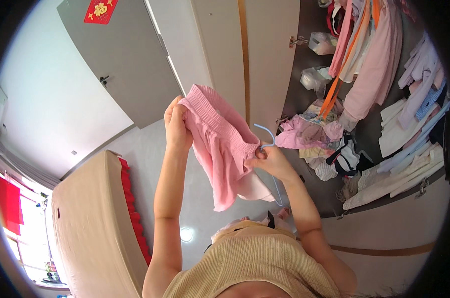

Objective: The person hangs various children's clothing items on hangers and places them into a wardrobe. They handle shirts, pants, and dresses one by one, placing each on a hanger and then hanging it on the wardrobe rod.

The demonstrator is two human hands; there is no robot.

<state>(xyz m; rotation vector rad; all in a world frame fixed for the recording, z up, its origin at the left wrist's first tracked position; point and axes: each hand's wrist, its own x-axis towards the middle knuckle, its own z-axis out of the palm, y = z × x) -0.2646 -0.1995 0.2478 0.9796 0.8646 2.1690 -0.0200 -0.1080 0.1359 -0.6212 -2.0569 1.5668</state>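
A pair of pink shorts with a gathered elastic waistband hangs between my two hands, waistband upward. My left hand is closed on the left end of the waistband. At the other end, my right hand pinches the waistband's edge. A light blue clothes hanger is also at my right hand, its hook sticking up above the fingers and its lower end showing below. A whitish piece of cloth shows beneath the shorts; whether it belongs to them I cannot tell.
An open wardrobe on the right holds hanging pink garments, a heap of clothes and more garments along its right side. A beige mattress stands at left. Behind are a grey door and wardrobe door panels.
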